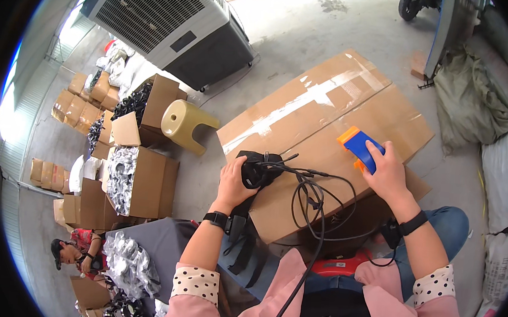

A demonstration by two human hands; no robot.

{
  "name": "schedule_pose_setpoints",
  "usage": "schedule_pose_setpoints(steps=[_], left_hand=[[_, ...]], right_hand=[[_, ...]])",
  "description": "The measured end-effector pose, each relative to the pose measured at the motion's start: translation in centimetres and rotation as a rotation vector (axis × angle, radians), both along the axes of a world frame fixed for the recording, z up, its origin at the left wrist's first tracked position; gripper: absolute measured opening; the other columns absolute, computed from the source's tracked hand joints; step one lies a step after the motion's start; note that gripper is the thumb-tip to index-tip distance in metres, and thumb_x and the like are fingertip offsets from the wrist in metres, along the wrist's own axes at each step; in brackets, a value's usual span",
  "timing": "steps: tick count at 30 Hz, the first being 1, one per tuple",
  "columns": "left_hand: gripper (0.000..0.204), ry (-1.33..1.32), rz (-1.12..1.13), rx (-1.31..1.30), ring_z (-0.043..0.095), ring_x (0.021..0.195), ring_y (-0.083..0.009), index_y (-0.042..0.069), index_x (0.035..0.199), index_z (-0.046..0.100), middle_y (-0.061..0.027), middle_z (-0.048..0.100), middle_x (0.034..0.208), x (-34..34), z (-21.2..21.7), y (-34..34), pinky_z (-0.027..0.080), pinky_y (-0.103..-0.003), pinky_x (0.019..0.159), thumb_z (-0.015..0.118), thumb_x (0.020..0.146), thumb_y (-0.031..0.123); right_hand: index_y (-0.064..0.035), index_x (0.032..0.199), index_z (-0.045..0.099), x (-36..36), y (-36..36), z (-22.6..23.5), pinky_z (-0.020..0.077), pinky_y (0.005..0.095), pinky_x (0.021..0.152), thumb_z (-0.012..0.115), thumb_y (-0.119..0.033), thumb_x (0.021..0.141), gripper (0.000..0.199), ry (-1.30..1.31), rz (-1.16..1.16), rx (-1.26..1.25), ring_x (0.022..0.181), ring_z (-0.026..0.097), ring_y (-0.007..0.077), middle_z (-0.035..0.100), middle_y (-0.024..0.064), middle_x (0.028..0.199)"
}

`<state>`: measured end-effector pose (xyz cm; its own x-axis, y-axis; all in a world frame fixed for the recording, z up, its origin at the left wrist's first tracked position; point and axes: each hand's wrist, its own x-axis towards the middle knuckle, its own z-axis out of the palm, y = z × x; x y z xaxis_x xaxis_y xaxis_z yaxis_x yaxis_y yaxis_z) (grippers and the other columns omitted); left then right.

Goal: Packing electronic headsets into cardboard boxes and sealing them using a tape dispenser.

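The large cardboard box [327,128] occupies the centre of the frame, lying on the floor against the person's knees, its flaps closed and its centre seam already covered by a strip of clear tape [314,95] running from centre left toward the upper right. The right hand [389,174], right of centre, is clenched around a blue and orange handheld tool [358,147], apparently a tape dispenser, pressed onto the near part of the box top. The left hand [234,183], centre left, grasps a bundle of black straps and cables [262,169] resting on the near left corner of the box; the cables loop down toward the lower centre. Judged from this state, the seam sealing is done or nearly done, and whether further strips remain cannot be told. No label is visible on the box top. Left of centre stand open brown cartons [141,177] filled with silver and black parts, with a beige plastic stool [187,124] beside them. Small closed cartons [81,105] are stacked at the left edge. A large grey air cooler [166,23] stands at upper left. Grey sacks [476,97] lie at upper right.
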<state>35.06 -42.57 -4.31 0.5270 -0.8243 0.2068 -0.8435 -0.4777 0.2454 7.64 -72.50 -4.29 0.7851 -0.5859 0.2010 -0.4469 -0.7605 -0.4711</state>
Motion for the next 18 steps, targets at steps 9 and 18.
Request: schedule_pose_setpoints(steps=[9, 18], left_hand=[[0.086, 0.023, 0.056, -0.162, 0.053, 0.117, -0.0338, 0.003, 0.128, 0.046, -0.0166, 0.055, 0.125, -1.5, 1.6, 3.6, 0.043, -0.039, 0.102, 0.087, 0.054, 0.016], [0.084, 0.034, 0.030, -0.156, 0.054, 0.117, -0.0330, 0.002, 0.127, 0.047, -0.0168, 0.056, 0.125, -3.5, 3.9, 5.6, 0.043, -0.038, 0.102, 0.087, 0.054, 0.013]], right_hand=[[-0.0114, 0.130, 0.053, -0.1, -0.1, -0.4, 0.0540, 0.0435, 0.071, 0.074, -0.015, 0.070, 0.063, -0.004, -0.005, -0.010, 0.090, 0.061, 0.0366, 0.045, 0.0171, 0.114], [-0.0106, 0.130, 0.053, -0.1, -0.1, -0.5, 0.0535, 0.0437, 0.072, 0.073, -0.014, 0.072, 0.061, -0.025, 0.001, -0.014, 0.091, 0.061, 0.0366, 0.046, 0.0163, 0.110]])
